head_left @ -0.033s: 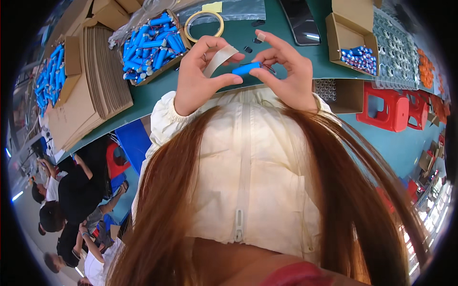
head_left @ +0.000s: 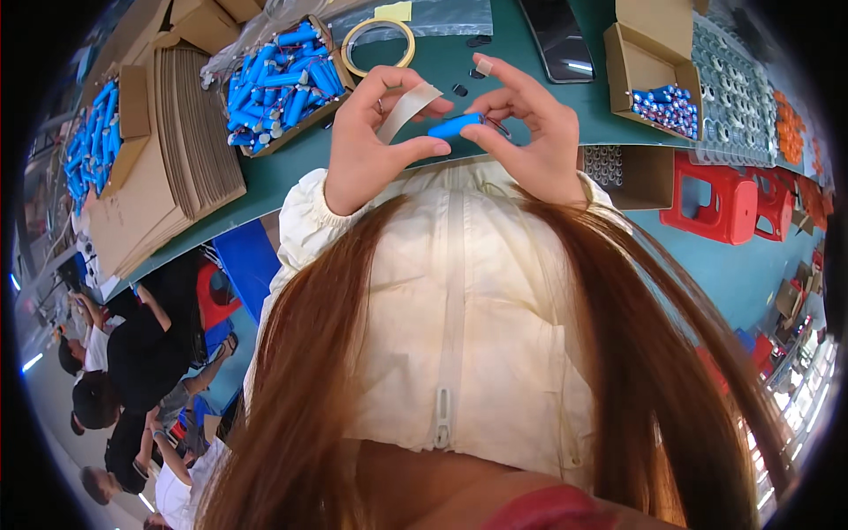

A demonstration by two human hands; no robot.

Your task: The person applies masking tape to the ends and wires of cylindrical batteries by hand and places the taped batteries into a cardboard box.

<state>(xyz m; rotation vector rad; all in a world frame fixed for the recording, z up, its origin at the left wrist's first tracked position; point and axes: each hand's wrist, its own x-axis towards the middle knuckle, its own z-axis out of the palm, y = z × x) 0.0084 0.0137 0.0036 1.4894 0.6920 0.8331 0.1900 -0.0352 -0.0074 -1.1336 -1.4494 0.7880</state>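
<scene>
A small blue cylindrical battery with thin dark red wires is pinched between the thumb and fingers of my right hand. A small beige piece of tape clings to my right index fingertip, which is raised away from the battery. My left hand is curved with its thumb and fingers apart. Across its index finger lies a pale strip of tape. The left thumb tip is close to the battery's left end; whether they touch I cannot tell. Several small black pieces lie on the table beyond my hands.
A roll of tape lies on the green table. To the left are a box of blue batteries and stacked cardboard. To the right are a phone, an open battery box and clear trays. Red stools stand below.
</scene>
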